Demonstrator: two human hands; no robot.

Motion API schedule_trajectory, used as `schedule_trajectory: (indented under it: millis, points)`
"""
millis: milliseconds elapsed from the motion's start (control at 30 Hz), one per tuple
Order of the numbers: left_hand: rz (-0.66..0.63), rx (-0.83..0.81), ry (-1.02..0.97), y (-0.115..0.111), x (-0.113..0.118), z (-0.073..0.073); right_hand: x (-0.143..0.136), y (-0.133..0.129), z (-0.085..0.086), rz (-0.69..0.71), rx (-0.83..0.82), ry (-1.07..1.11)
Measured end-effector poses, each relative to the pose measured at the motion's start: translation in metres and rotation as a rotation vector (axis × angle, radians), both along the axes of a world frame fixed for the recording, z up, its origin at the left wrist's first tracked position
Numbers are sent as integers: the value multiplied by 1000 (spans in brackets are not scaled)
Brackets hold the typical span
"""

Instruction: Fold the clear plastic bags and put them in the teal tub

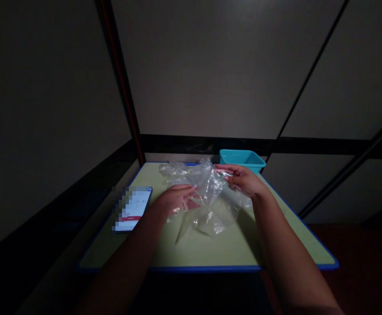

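Note:
Crumpled clear plastic (209, 190), thin and shiny, is spread between my two hands above the middle of the table. My left hand (179, 199) is at its left side, fingers pointing right and partly covered by the film, which it grips. My right hand (240, 177) pinches the plastic at its upper right between thumb and fingers. Loose folds hang down below the hands toward the tabletop. Whether it is one bag or several cannot be made out.
The pale green table (191, 256) has a blue edge. A turquoise basket (258, 162) stands at its back right corner. A phone with a lit screen (133, 210) lies at the left, beside my left forearm. Walls rise behind and at the left.

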State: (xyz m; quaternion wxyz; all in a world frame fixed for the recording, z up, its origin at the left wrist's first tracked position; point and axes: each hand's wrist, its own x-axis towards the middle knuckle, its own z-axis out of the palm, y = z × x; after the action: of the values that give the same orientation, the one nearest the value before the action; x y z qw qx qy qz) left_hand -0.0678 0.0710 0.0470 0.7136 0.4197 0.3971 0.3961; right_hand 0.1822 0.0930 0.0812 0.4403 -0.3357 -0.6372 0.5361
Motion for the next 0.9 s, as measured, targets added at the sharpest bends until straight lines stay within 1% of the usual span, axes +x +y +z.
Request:
schedule_trajectory:
  millis: [133, 200, 267, 367, 433, 533, 633, 767, 900]
  points:
    - [16, 114, 73, 1, 3, -6, 3, 4, -4, -13, 21, -83]
    - [46, 156, 95, 2, 2, -7, 3, 4, -4, -15, 32, -90]
    - [51, 178, 137, 1, 3, -6, 1, 3, -3, 11, 35, -83]
    - [-50, 185, 195, -3, 6, -5, -3, 1, -2, 74, 26, -76]
    - [-82, 241, 216, -5, 9, -4, -5, 0, -2, 102, 24, -73]
    - [-16, 362, 295, -5, 11, -5, -7, 0, -4, 112, 23, -63]
    - [79, 430, 381, -3, 11, -5, -6, 0, -3, 98, 21, -38]
    - [206, 464, 437, 0, 10, -5, -4, -1, 1, 67, 16, 1]
    - [306, 434, 434, 3, 9, -6, -1, -5, 6, 29, 2, 34]
